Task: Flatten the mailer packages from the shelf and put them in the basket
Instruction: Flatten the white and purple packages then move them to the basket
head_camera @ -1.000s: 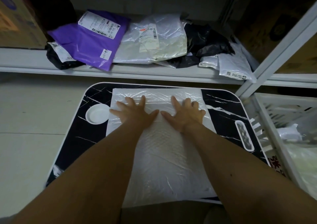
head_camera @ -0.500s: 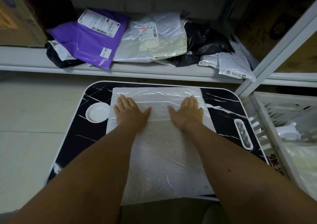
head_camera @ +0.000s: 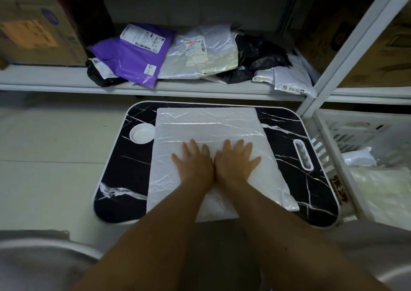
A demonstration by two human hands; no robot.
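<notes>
A large white bubble mailer (head_camera: 206,126) lies flat on a small black marble-pattern table (head_camera: 287,139). My left hand (head_camera: 194,162) and my right hand (head_camera: 236,160) press down on its middle, side by side and touching, fingers straight and spread. On the white shelf (head_camera: 66,86) behind the table lie a purple mailer (head_camera: 138,57), a silver-white mailer (head_camera: 200,54), black mailers (head_camera: 260,57) and a small white mailer (head_camera: 291,79). A white slatted basket (head_camera: 355,135) stands to the right of the table with white mailers (head_camera: 384,188) inside.
A round white recess (head_camera: 142,133) and an oval slot (head_camera: 303,155) are set into the table top. Cardboard boxes (head_camera: 37,30) stand on the shelf at left and behind the white shelf post (head_camera: 355,43) at right. Pale floor tiles lie to the left.
Both hands have slid back toward me along the mailer and come together at its middle; before, they pressed apart near its far part. The camera has pulled back.
</notes>
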